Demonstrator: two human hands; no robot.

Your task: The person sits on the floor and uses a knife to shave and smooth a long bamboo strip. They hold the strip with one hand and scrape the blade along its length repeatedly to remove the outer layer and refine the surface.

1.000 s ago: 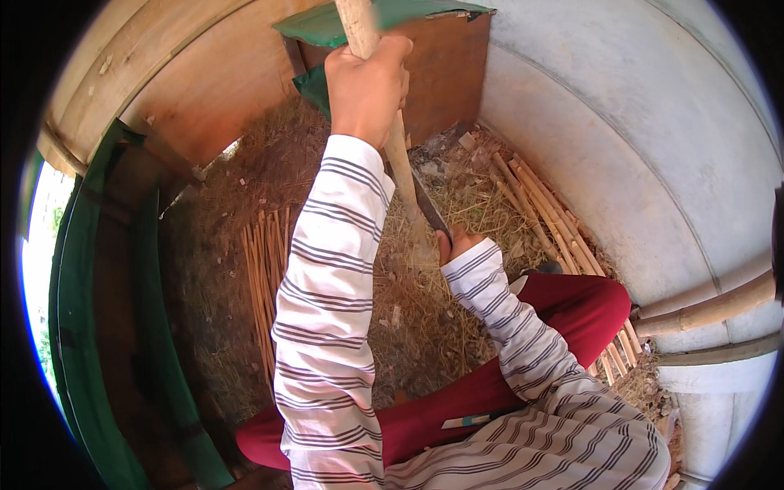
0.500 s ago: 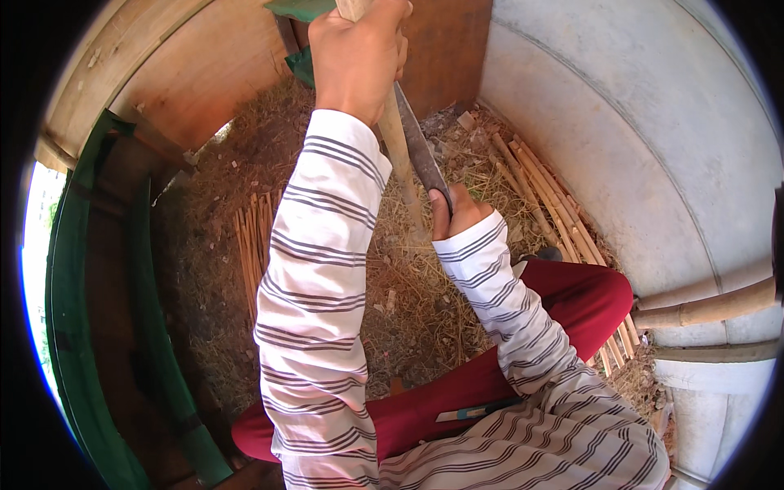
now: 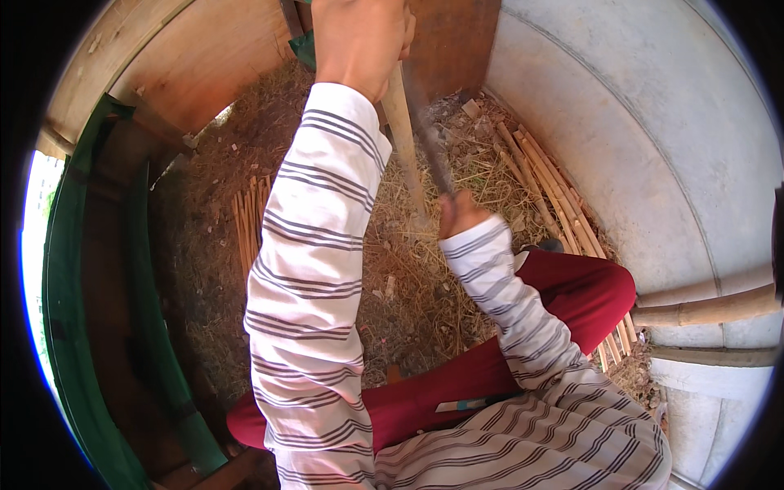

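At the top of the head view, my left hand [image 3: 359, 45] is closed round a pale bamboo stick [image 3: 403, 135], its fingers partly cut off by the edge of the picture. The stick slants down toward the straw-covered ground. Lower and to the right, my right hand [image 3: 462, 214] grips a long dark machete [image 3: 435, 155] at its near end. Motion blurs the blade, which runs up beside the stick toward my left hand. Whether blade and stick touch, I cannot tell.
Split bamboo strips [image 3: 555, 184] lie along the pale wall [image 3: 629, 139] at right. Another bundle of thin strips [image 3: 247, 216] is at left. A small tool with a light blue part [image 3: 463, 405] rests on my dark red trousers [image 3: 441, 384]. Green sheeting [image 3: 69, 286] hangs far left.
My left hand has moved up, partly out of the picture. My right hand has shifted slightly right and down with the machete, whose blade now looks blurred.
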